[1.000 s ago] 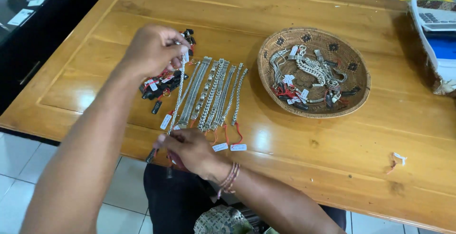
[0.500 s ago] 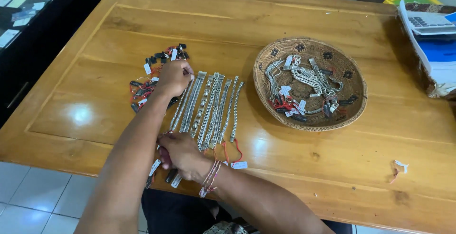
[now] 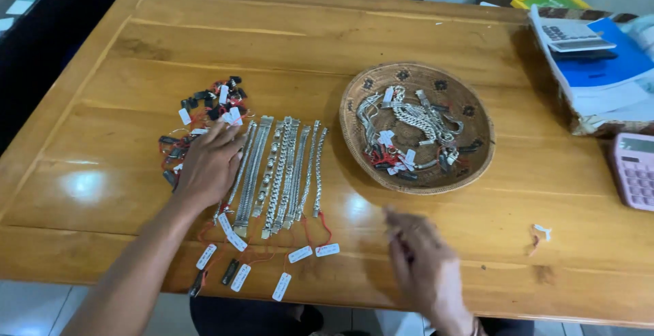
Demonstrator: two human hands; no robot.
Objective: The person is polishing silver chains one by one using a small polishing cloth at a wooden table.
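Worktop: honey-coloured wooden worktop carrying everything, its glossy surface showing bright reflections.
Loose pile: dark clasps and red-threaded tags in a small heap, just beyond and to the left of the left hand's fingertips.
Left hand: left hand lies flat, palm down, fingers spread, resting on the left edge of the laid-out chains; it pinches nothing.
Chain row: silver chain bracelets laid side by side in straight lines, starting under the left hand's fingers and running to its right; the leftmost ones touch the hand, the rest lie bare.
Tags: small white paper tags on red threads trail from the near ends of the chains, between the two hands and closer to the person.
Right hand: right hand is blurred, hovering over the near edge of the worktop, well apart from the chains; whether it is spread or pinching something I cannot tell.
Basket: round woven basket beyond the right hand, holding a tangle of more silver chains and tags.
Stray tag: lone tag with red thread to the right of the right hand.
Calculator: pink calculator at the far right edge.
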